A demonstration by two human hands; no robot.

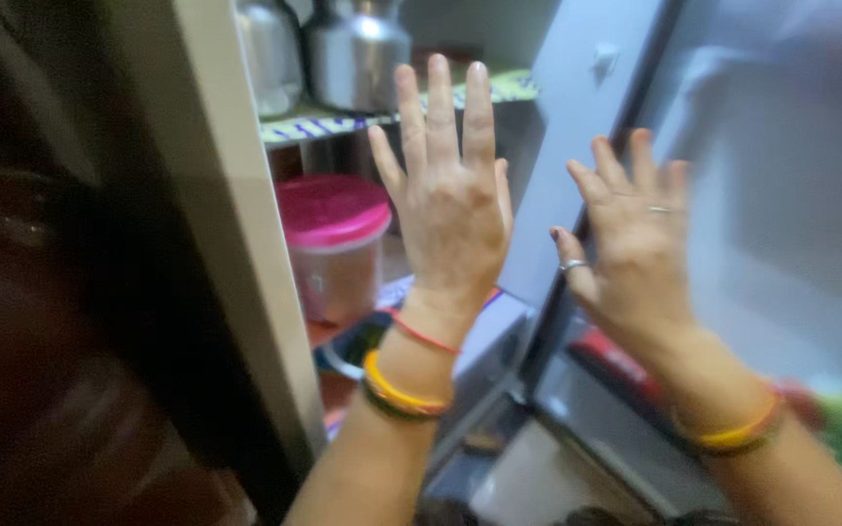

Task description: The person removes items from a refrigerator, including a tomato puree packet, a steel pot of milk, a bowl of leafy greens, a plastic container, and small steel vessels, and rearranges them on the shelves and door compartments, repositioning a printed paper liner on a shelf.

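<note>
Both of my hands are raised in front of an open cupboard. My left hand (452,195) is spread flat, fingers up and apart, holding nothing, in front of the shelves. My right hand (633,239), with rings on two fingers, rests open against the edge of the pale grey cupboard door (596,117). Bangles and threads circle both wrists. A clear plastic jar with a pink lid (335,244) stands on the lower shelf just left of my left hand.
Two steel vessels (353,54) stand on the upper shelf (324,127), which has a patterned liner. A steel bowl (348,351) lies below the jar. The cupboard's cream frame (246,244) runs down the left. A blurred dark shape fills the far left.
</note>
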